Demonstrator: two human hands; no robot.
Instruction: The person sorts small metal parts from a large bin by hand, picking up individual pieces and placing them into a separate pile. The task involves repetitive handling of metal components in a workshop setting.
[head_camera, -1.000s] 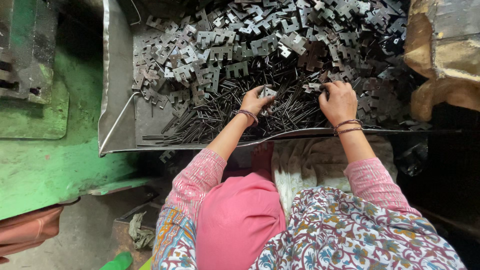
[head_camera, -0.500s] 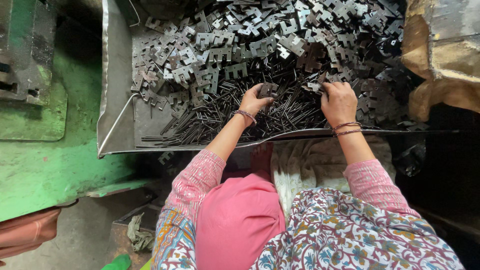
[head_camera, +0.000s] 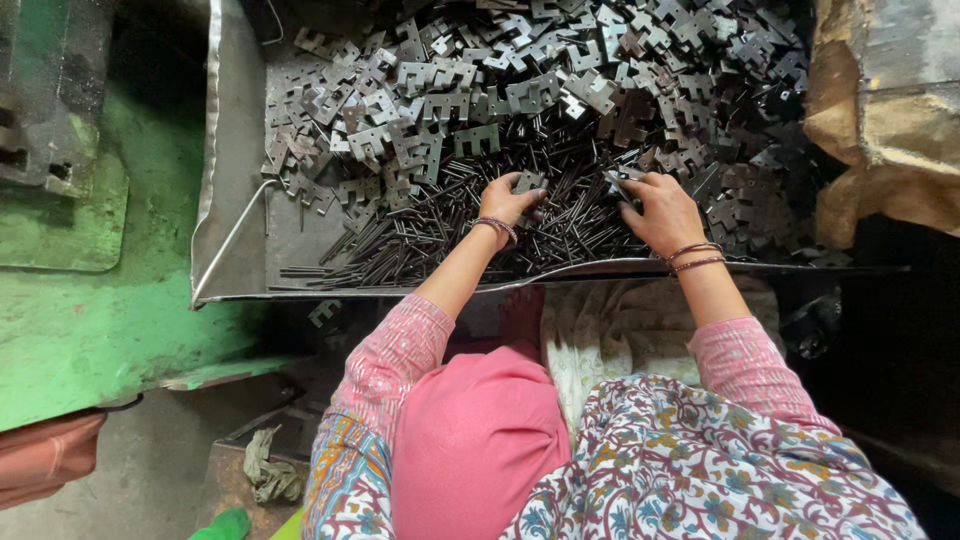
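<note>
Fingers, left: curled down into the heap, the left hand (head_camera: 512, 200) closes loosely on a small grey stamped piece (head_camera: 528, 183) at its fingertips; how firm the hold is, I cannot tell.
Fingers, right: the right hand (head_camera: 662, 208) is bent over, tips pinching another flat stamped piece (head_camera: 622, 180) at the pile's near edge.
Where the parts lie: the E-shaped metal stampings (head_camera: 480, 100) are heaped across the far and middle part of the metal tray (head_camera: 235, 150); thin dark metal strips (head_camera: 420, 240) fan out along the near side, just under both hands.
Why so: the loose heap probably lets pieces be picked from the near edge; the strips look gathered apart from the stampings.
Arm pose: both forearms reach forward over the tray's near lip (head_camera: 560, 272), wrists bent downward, bangles (head_camera: 694, 256) on each wrist, pink sleeves (head_camera: 400, 350) pushed to the forearm.
Surroundings: a green machine body (head_camera: 90, 320) stands left; a brown sack (head_camera: 880, 150) sits right of the tray.
</note>
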